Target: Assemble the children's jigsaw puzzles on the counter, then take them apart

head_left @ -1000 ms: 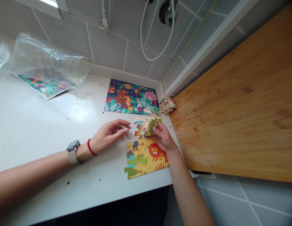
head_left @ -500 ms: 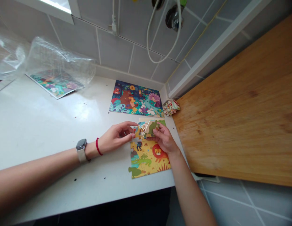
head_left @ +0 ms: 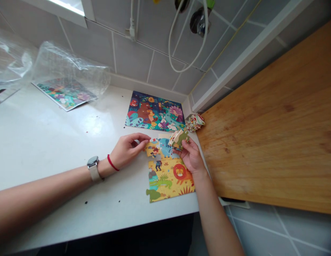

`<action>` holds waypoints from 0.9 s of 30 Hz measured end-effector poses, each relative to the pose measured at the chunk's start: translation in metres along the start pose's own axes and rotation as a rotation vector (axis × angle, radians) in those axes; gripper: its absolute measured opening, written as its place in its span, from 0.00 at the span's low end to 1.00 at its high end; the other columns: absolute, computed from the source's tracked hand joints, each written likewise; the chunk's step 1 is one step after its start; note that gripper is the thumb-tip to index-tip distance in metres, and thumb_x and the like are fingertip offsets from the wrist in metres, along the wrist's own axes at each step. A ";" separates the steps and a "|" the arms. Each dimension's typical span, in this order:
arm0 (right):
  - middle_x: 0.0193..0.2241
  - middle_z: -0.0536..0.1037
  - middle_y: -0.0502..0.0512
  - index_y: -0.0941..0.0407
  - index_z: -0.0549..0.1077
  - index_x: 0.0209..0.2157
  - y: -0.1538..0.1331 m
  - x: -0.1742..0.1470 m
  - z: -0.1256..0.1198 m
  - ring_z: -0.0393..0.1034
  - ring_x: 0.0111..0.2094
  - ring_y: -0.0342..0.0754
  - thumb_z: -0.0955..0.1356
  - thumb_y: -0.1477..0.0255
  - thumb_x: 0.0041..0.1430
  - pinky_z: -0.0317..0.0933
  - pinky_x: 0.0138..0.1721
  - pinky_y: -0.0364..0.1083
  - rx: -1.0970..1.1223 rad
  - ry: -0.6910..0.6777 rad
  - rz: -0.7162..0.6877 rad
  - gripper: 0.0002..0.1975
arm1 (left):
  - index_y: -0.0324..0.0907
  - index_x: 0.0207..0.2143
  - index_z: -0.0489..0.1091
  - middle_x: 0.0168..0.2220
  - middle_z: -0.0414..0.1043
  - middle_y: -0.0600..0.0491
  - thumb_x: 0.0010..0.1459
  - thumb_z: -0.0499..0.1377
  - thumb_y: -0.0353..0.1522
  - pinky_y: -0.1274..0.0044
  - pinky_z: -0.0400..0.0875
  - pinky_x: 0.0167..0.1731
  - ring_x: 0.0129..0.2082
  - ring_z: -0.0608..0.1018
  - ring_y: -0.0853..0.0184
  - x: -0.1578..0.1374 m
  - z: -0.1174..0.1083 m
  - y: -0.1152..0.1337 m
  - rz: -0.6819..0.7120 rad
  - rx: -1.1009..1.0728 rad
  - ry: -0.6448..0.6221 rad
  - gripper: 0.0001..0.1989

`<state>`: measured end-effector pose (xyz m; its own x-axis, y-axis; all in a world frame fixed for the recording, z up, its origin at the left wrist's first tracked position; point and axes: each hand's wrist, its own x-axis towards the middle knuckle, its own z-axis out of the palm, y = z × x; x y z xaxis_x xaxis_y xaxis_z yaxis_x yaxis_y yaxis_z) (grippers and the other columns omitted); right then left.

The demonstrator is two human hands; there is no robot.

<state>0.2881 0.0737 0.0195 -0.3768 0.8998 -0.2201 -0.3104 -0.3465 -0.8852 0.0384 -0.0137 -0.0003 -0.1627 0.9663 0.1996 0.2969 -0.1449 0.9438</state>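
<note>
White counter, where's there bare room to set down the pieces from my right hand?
The white counter lies bare between the plastic bag and the left hand, and along its front edge. It is crowded at the right: the lion puzzle, the finished puzzle, the right hand with its held pieces, and the piece stack.

Left forearm entering from 8 o'clock, stretched toward 2 o'clock, watch and red band at the wrist. Left hand (head_left: 127, 149) palm down, fingers curled, fingertips (head_left: 144, 139) pressed low. Right forearm rising from 6 o'clock. Right hand (head_left: 192, 157) raised, fingers pinched shut toward 11 o'clock.
</note>
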 end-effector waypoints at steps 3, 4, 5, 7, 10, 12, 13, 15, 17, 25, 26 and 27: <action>0.38 0.82 0.49 0.52 0.76 0.42 0.001 0.000 -0.001 0.78 0.36 0.46 0.79 0.69 0.50 0.80 0.34 0.46 0.006 0.015 -0.003 0.17 | 0.43 0.41 0.81 0.34 0.79 0.51 0.63 0.61 0.37 0.78 0.71 0.27 0.26 0.75 0.72 -0.001 0.001 -0.002 0.082 0.151 -0.022 0.11; 0.38 0.82 0.49 0.52 0.76 0.42 0.001 0.000 -0.001 0.79 0.36 0.46 0.79 0.70 0.50 0.80 0.35 0.46 0.007 0.013 -0.001 0.17 | 0.44 0.41 0.81 0.33 0.79 0.51 0.63 0.61 0.37 0.78 0.70 0.26 0.25 0.74 0.72 -0.001 0.002 -0.002 0.107 0.188 -0.038 0.11; 0.38 0.82 0.49 0.52 0.76 0.41 0.002 0.000 -0.001 0.79 0.36 0.46 0.79 0.70 0.50 0.80 0.35 0.47 0.008 0.008 0.002 0.17 | 0.45 0.41 0.82 0.33 0.78 0.51 0.63 0.61 0.37 0.78 0.70 0.26 0.25 0.73 0.72 -0.001 0.003 -0.002 0.122 0.216 -0.056 0.11; 0.37 0.82 0.49 0.52 0.76 0.41 0.002 -0.001 -0.001 0.79 0.36 0.46 0.79 0.70 0.50 0.80 0.35 0.46 0.014 0.001 0.008 0.16 | 0.46 0.41 0.82 0.33 0.78 0.51 0.63 0.61 0.38 0.78 0.70 0.27 0.25 0.74 0.72 -0.001 0.003 -0.002 0.118 0.243 -0.087 0.11; 0.37 0.83 0.49 0.53 0.77 0.41 0.002 -0.001 0.000 0.79 0.36 0.46 0.79 0.70 0.51 0.80 0.34 0.45 0.018 -0.014 0.016 0.16 | 0.46 0.40 0.82 0.34 0.80 0.51 0.64 0.60 0.38 0.77 0.71 0.29 0.26 0.75 0.71 0.000 0.003 -0.001 0.056 0.243 -0.098 0.11; 0.37 0.83 0.49 0.53 0.77 0.42 0.002 -0.001 0.000 0.79 0.35 0.46 0.79 0.70 0.51 0.80 0.35 0.46 0.018 -0.017 0.016 0.16 | 0.46 0.40 0.82 0.35 0.80 0.51 0.64 0.60 0.37 0.76 0.72 0.30 0.28 0.76 0.69 0.000 0.004 -0.002 0.057 0.254 -0.125 0.10; 0.38 0.83 0.49 0.53 0.77 0.42 0.001 -0.001 0.001 0.79 0.35 0.46 0.79 0.70 0.51 0.80 0.35 0.46 0.020 -0.014 0.015 0.16 | 0.46 0.40 0.81 0.35 0.80 0.51 0.64 0.60 0.37 0.75 0.73 0.31 0.29 0.76 0.68 0.000 0.004 -0.002 0.079 0.268 -0.148 0.10; 0.38 0.83 0.48 0.52 0.77 0.41 0.001 -0.001 0.002 0.79 0.36 0.46 0.79 0.71 0.50 0.80 0.35 0.47 0.025 -0.007 0.011 0.16 | 0.45 0.40 0.80 0.36 0.79 0.51 0.64 0.60 0.37 0.73 0.74 0.36 0.34 0.78 0.65 -0.001 0.005 -0.003 0.139 0.300 -0.177 0.10; 0.38 0.82 0.48 0.52 0.76 0.41 0.001 -0.002 0.002 0.79 0.36 0.46 0.79 0.71 0.50 0.81 0.35 0.48 0.025 -0.007 0.010 0.16 | 0.44 0.44 0.78 0.41 0.79 0.49 0.65 0.60 0.38 0.69 0.75 0.43 0.41 0.79 0.62 -0.002 0.007 -0.002 0.194 0.323 -0.160 0.11; 0.38 0.82 0.48 0.52 0.76 0.41 0.000 -0.002 0.003 0.78 0.36 0.46 0.79 0.70 0.48 0.80 0.35 0.47 0.008 0.001 0.013 0.18 | 0.48 0.45 0.77 0.51 0.75 0.48 0.64 0.63 0.42 0.63 0.71 0.50 0.51 0.75 0.57 -0.007 0.008 0.000 0.431 0.454 -0.360 0.12; 0.38 0.82 0.48 0.52 0.76 0.42 0.000 -0.002 0.003 0.78 0.36 0.46 0.79 0.70 0.49 0.80 0.35 0.47 0.003 -0.003 0.014 0.18 | 0.49 0.44 0.78 0.51 0.76 0.49 0.64 0.62 0.42 0.64 0.70 0.49 0.51 0.75 0.57 -0.008 0.008 0.000 0.442 0.473 -0.381 0.10; 0.38 0.82 0.48 0.52 0.76 0.42 -0.001 -0.002 0.003 0.78 0.36 0.46 0.79 0.70 0.49 0.80 0.34 0.47 0.000 -0.005 0.013 0.18 | 0.49 0.43 0.79 0.51 0.76 0.49 0.65 0.62 0.41 0.64 0.70 0.49 0.51 0.75 0.57 -0.008 0.008 -0.001 0.448 0.486 -0.385 0.09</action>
<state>0.2866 0.0711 0.0217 -0.3856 0.8936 -0.2298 -0.3054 -0.3586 -0.8821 0.0475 -0.0198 -0.0051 0.3837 0.8562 0.3460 0.6524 -0.5164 0.5547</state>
